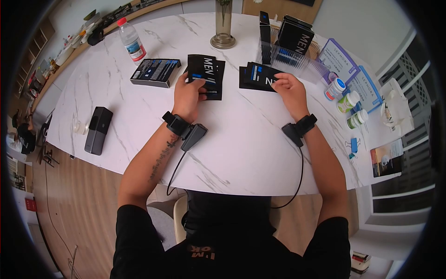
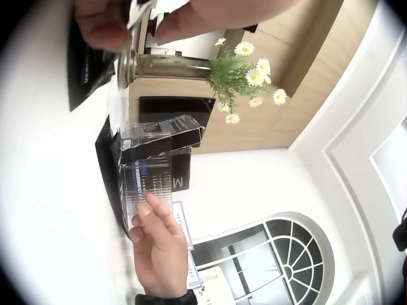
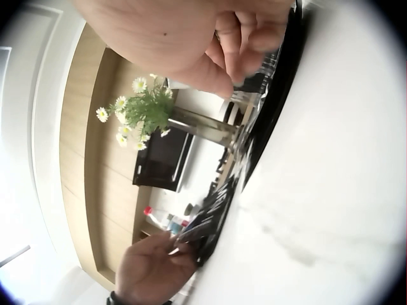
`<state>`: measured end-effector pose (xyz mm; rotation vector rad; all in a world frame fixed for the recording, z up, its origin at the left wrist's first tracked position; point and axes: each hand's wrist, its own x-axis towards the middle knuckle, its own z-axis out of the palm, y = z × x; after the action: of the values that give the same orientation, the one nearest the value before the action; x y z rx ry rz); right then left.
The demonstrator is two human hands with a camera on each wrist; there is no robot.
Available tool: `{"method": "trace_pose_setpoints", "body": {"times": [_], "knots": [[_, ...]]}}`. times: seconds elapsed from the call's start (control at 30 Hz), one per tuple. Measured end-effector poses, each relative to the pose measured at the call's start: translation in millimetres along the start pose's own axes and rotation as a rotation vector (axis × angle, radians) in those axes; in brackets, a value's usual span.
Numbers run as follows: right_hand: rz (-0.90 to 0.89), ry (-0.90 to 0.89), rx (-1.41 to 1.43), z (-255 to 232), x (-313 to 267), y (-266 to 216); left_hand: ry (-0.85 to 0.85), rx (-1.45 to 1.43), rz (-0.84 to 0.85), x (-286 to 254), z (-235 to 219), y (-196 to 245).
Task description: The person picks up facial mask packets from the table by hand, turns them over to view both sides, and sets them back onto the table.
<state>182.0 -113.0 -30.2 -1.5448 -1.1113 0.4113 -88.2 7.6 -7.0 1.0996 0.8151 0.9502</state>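
Note:
In the head view my left hand (image 1: 187, 95) grips a black packet (image 1: 204, 69) lettered MEN, thumb across its face, over more black packets at the table's middle. The left wrist view shows the thumb and fingers pinching its thin edge. To the right, a second pile of black packets (image 1: 257, 76) lies on the table. My right hand (image 1: 291, 90) is at this pile's right end, its fingers loosely bent and fingertips at the top packet's edge. In the right wrist view, the right hand's fingers (image 3: 245, 47) are over the dark packets.
A black box (image 1: 155, 73) lies left of the packets, near a red-capped bottle (image 1: 132, 42). Behind stands a glass vase (image 1: 223, 28). A clear organizer (image 1: 297, 63) holding black MEN boxes is at the back right, beside pill bottles (image 1: 348, 101). A dark grey device (image 1: 98, 130) sits left.

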Motion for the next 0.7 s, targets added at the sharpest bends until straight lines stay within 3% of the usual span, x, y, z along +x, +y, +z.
{"method": "trace_pose_setpoints", "body": {"times": [0.13,0.2,0.33,0.4,0.53,0.7], "knots": [[-0.041,0.072,-0.298,-7.3,-0.3,-9.0,0.204,0.058,0.000,-7.9,7.8,7.9],[-0.304,0.108,-0.556,-7.4,-1.9,-8.9,0.269,0.075,0.013,-10.8,10.3,11.3],[-0.350,0.023,-0.542,-8.8,1.1,8.1,0.248,0.117,0.012,-10.1,7.9,10.8],[-0.208,-0.120,-0.593,-10.9,0.2,14.2,0.226,0.103,0.004,-8.3,4.9,8.4],[-0.243,-0.152,-0.642,-12.2,0.3,12.0,0.206,0.112,0.006,-2.7,0.7,4.7],[-0.238,-0.074,-0.495,-9.5,1.1,10.2,0.208,0.147,0.062,-3.2,0.3,4.6]]}}
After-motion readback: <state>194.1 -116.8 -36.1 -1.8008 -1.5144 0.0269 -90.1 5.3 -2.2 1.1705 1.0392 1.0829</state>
